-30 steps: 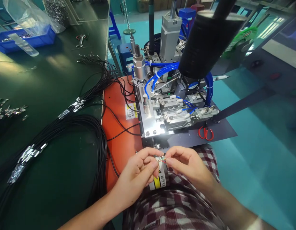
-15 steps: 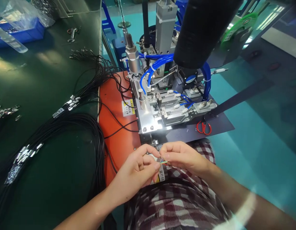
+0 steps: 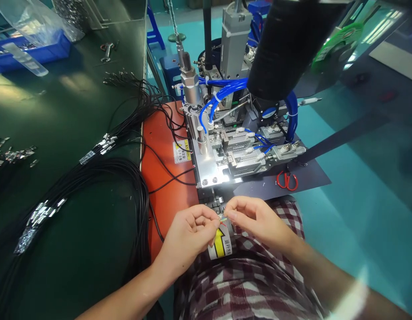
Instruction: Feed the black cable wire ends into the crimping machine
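Note:
My left hand (image 3: 189, 233) and my right hand (image 3: 255, 220) meet just below the front edge of a small pneumatic machine (image 3: 226, 146). Both pinch the thin coloured wire ends (image 3: 222, 218) of a cable between thumb and fingertips. The wire ends are short, with green, red and yellow strands showing. A yellow arrow label (image 3: 221, 243) sits right under my fingers. My lap in a checked shirt (image 3: 246, 275) lies below the hands.
A large bundle of black cables (image 3: 102, 178) with metal plug ends lies on the green bench (image 3: 59, 111) to the left. Red-handled scissors (image 3: 287, 180) rest on the dark mat right of the machine. A blue bin (image 3: 29, 49) stands at the far left. An orange base plate (image 3: 166, 169) holds the machine.
Both hands stay pinched on the wire ends with small finger shifts. The view has drifted slightly, and the arrow label under my fingers shows more fully now.

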Demonstrator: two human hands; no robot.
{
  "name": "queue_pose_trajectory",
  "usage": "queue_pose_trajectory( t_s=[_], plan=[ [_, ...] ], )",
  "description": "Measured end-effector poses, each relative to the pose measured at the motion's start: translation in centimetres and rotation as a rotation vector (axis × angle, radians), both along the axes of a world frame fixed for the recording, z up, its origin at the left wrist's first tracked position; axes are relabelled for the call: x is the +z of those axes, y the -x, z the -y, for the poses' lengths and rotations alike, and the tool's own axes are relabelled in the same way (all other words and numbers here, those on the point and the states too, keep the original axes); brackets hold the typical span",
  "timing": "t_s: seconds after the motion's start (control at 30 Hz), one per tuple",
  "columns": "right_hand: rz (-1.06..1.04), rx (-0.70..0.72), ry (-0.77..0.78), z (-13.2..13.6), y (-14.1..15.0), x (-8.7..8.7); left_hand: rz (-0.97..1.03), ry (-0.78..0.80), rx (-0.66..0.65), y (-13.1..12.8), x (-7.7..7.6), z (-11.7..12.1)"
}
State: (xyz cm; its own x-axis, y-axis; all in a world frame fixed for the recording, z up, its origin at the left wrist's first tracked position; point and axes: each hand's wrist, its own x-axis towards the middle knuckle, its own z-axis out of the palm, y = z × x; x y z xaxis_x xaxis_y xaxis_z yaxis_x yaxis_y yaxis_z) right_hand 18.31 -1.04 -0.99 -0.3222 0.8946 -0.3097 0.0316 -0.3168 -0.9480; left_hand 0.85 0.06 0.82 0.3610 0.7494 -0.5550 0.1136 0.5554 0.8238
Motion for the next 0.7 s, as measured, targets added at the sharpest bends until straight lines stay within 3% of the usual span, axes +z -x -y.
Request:
queue_pose_trajectory(
  t_s=[0.27, 0.43, 0.7],
  plan=[
    [0.029, -0.205, 0.082, 2.3, 2.9, -0.6, 0.076, 0.008, 0.097, -0.1, -0.3, 0.4],
    [0.015, -0.145, 0.113, 1.9, 2.3, -0.6, 0.114, 0.054, 0.092, 0.1, -0.5, 0.4],
    [0.086, -0.236, -0.008, 1.2, 1.8, -0.9, 0.12, 0.051, 0.065, 0.0, -0.7, 0.1]
  ],
)
